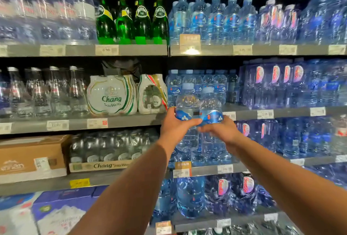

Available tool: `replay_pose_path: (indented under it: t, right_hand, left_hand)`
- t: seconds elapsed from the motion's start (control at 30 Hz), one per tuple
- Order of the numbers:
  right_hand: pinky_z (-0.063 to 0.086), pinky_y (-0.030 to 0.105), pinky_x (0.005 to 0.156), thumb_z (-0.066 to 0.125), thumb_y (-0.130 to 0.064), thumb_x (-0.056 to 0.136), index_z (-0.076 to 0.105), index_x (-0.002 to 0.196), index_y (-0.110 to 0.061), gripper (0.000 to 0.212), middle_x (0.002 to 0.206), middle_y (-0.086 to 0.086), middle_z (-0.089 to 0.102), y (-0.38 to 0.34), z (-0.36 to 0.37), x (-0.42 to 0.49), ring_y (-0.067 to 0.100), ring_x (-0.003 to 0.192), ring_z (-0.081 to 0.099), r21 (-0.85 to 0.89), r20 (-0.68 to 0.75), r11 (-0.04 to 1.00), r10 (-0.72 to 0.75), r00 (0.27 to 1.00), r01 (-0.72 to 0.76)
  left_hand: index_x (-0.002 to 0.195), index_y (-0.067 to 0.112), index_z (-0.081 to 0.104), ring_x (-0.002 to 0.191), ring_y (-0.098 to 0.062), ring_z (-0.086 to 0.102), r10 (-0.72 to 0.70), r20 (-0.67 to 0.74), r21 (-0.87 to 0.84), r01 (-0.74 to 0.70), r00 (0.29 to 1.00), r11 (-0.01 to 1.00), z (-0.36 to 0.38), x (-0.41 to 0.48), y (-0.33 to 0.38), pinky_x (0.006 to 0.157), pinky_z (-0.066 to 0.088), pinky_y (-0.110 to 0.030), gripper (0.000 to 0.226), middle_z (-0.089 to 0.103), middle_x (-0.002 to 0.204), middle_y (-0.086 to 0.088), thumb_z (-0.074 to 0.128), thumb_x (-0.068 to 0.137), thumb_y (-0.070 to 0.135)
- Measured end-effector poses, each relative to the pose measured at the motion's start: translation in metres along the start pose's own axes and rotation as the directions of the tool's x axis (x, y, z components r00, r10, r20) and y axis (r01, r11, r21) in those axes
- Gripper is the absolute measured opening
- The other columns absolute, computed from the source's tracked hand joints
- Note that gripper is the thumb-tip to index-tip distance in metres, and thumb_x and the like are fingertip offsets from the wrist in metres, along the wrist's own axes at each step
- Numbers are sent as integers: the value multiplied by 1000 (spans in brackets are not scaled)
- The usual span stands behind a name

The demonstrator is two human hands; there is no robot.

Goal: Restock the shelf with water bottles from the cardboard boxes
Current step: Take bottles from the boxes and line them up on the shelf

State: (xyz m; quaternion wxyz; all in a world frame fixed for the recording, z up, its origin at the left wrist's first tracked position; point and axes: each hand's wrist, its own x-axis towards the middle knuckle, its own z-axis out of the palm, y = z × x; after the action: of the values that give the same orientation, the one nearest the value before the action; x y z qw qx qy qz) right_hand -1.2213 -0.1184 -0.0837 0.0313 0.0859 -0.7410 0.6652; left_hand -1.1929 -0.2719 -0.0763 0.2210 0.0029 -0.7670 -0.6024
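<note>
Both my arms reach up toward the middle shelf (244, 114). My left hand (174, 127) grips a clear water bottle with a blue label (186, 103), held upright. Beside it, my right hand (223, 131) grips a second bottle of the same kind (210, 107). The two bottles touch side by side just in front of the shelf edge. Behind them stands a row of matching blue-label bottles (199, 82) on that shelf. A brown cardboard box (32, 154) lies on a lower shelf at the left.
Green glass bottles (131, 20) and more water bottles fill the top shelf. Chang soda water packs (112, 95) sit left of the held bottles. Dark blue wrapped bottle packs (281, 84) are on the right. Price tags line the shelf edges.
</note>
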Motion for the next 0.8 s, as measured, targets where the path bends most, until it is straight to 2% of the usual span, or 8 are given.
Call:
replay_pose_path:
  t: [0.07, 0.13, 0.23, 0.3, 0.43, 0.57, 0.67, 0.8]
  right_hand:
    - [45, 27, 64, 87, -15, 53, 61, 110, -7, 64, 100, 9, 70, -4, -11, 21, 19, 82, 64, 7, 4, 1000, 12, 1000, -12]
    - [47, 31, 67, 88, -20, 50, 59, 113, -8, 70, 104, 9, 69, -9, -24, 46, 21, 86, 64, -16, 6, 1000, 8, 1000, -8]
    - [52, 41, 86, 87, -21, 55, 50, 116, -8, 73, 113, 9, 64, -19, -43, 82, 25, 100, 63, -58, 32, 998, 7, 999, -5]
    - [48, 46, 94, 85, -20, 61, 39, 130, -8, 84, 121, 12, 57, -23, -56, 106, 30, 108, 59, -76, 39, 997, 11, 999, -8]
    - [48, 48, 96, 86, -31, 42, 42, 131, -2, 103, 125, 13, 58, -25, -72, 146, 30, 109, 59, -101, 73, 995, -8, 997, 16]
    - [46, 48, 99, 84, -18, 61, 25, 145, -6, 103, 133, 13, 49, -21, -81, 180, 32, 116, 54, -70, 66, 998, -4, 998, 8]
    - [48, 49, 95, 85, -20, 56, 29, 144, -7, 105, 130, 13, 52, -17, -82, 202, 32, 113, 56, -51, 52, 998, -28, 998, 31]
    - [46, 43, 89, 81, -12, 66, 23, 146, -4, 99, 119, 11, 51, -15, -83, 227, 28, 107, 54, 7, 34, 1000, -20, 999, 20]
  left_hand:
    - [105, 21, 52, 86, -11, 60, 2, -8, 28, -2, 1000, 1000, 14, 16, 5, 76, 46, -30, 59, 62, 94, 10, 87, 61, 39]
    - [103, 20, 53, 86, -13, 61, 5, -26, 28, -4, 1000, 1000, 29, 37, 9, 73, 45, -28, 58, 63, 94, 8, 86, 61, 40]
    - [101, 19, 54, 86, -14, 62, 22, -65, 45, -19, 998, 999, 54, 70, 15, 75, 49, -30, 63, 64, 95, 6, 86, 55, 47]
    - [114, 15, 53, 94, -17, 62, 11, -79, 36, -8, 997, 999, 70, 89, 19, 85, 50, -34, 80, 64, 104, 4, 86, 50, 51]
    - [120, 7, 47, 98, -21, 58, 8, -112, 32, -5, 994, 999, 99, 124, 20, 79, 44, -29, 78, 59, 110, -2, 86, 61, 42]
    - [142, 10, 34, 121, -22, 48, 4, -134, 16, -2, 991, 1000, 118, 148, 16, 98, 40, -31, 95, 47, 133, 3, 85, 67, 39]
    - [144, 10, 31, 121, -22, 46, 17, -139, 30, -13, 990, 999, 127, 168, 14, 93, 37, -28, 95, 46, 134, 0, 84, 69, 36]
    - [137, 5, 37, 115, -26, 53, 9, -153, 63, 0, 988, 998, 137, 194, 12, 97, 45, -34, 93, 53, 126, -6, 86, 65, 38]
